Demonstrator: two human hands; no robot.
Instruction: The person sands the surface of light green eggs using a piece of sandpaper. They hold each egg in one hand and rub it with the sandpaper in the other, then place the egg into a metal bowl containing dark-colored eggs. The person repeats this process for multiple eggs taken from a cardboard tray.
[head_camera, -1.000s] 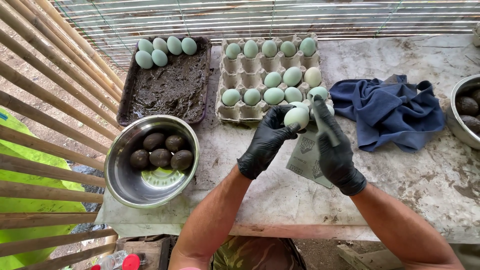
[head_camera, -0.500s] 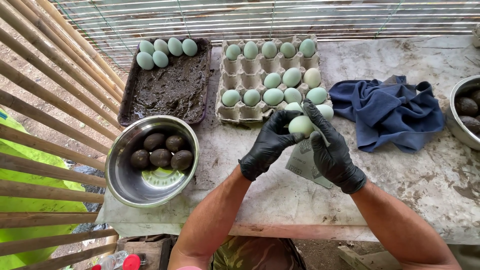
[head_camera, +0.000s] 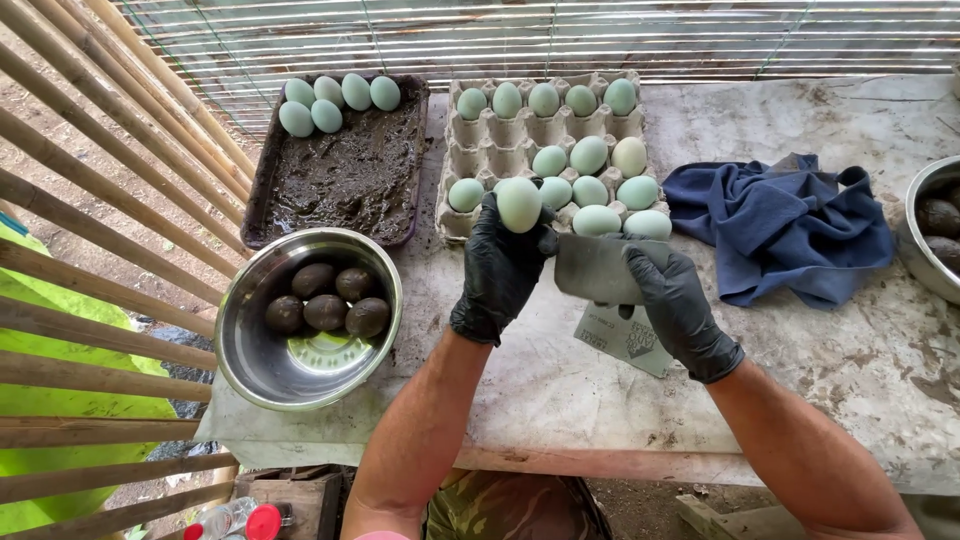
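Left fingers (head_camera: 515, 225) closed around pale egg (head_camera: 519, 204), right fingers (head_camera: 640, 262) gripping grey sheet (head_camera: 597, 268), beside carton edge (head_camera: 452, 222).

a worn, stained grey tabletop (head_camera: 800, 380) stood in soft daylight. a slatted blind (head_camera: 560, 35) ran along its far edge. slanted bamboo poles (head_camera: 90, 200) lined the left side, with bare dirt ground (head_camera: 60, 110) behind them.

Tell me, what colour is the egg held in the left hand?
Pale blue-green egg, against the black-gloved left hand; head view.
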